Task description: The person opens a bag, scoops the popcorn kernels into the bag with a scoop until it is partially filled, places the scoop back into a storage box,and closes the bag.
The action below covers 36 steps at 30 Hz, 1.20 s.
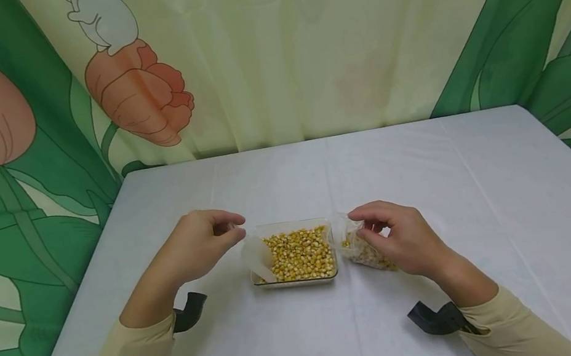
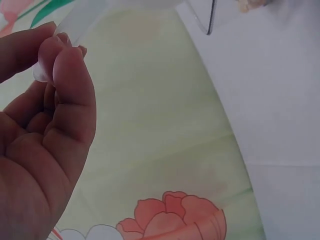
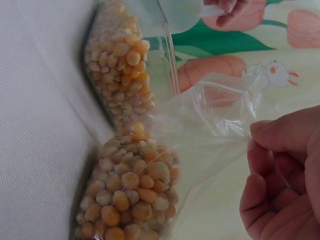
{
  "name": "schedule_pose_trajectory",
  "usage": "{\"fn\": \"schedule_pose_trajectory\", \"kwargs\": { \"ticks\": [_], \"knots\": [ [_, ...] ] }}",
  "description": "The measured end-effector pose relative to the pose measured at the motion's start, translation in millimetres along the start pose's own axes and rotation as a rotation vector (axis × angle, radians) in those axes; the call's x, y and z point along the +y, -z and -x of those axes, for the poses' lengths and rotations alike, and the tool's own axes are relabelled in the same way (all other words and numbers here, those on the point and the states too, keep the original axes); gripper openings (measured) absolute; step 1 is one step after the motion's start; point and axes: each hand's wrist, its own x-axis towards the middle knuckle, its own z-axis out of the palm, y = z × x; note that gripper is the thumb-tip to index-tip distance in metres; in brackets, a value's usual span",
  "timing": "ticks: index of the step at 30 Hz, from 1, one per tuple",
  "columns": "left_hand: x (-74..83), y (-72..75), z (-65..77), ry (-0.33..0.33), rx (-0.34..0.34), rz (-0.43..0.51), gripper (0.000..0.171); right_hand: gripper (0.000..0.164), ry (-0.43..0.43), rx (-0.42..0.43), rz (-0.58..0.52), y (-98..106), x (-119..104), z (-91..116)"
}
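Some corn (image 1: 300, 254) sits in bag (image 1: 367, 255), plenty in box (image 1: 297, 284) | bagging appears partway, more scoops likely left | left hand (image 1: 201, 244): fingertips pinch scoop (image 1: 257, 257) | right hand (image 1: 403, 234): fingertips pinch bag edge

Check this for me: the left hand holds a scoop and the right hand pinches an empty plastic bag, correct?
Not quite: the plastic bag isn't empty; the right wrist view shows corn kernels inside it. The rest stands.

A clear rectangular container (image 1: 296, 282) holds yellow corn kernels (image 1: 302, 254); a translucent white scoop (image 1: 258, 258) tilts at its left end. Just right of the container, a clear plastic bag (image 3: 215, 120), part-filled with kernels, has its upper edge drawn up.
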Motion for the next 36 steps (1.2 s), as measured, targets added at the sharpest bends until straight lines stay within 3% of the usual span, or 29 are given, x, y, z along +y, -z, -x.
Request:
{"fn": "schedule_pose_trajectory", "kwargs": {
  "ticks": [5,14,28,36],
  "knots": [
    [-7.4,-2.0,2.4,-0.008,0.004,0.026,0.025,0.029,0.000,0.000,-0.001,-1,0,1],
    [-32.9,-11.3,10.5,0.058,0.000,0.137,0.029,0.030,0.020,0.013,-0.002,-2,1,-1],
    [-62.5,-34.1,6.5,0.139,-0.061,0.276,0.030,0.029,0.001,0.018,-0.009,-2,0,1],
    [-66.5,-50.0,7.2,0.146,-0.064,0.298,0.029,0.030,0.009,0.018,-0.010,-2,1,1]
  ]
}}
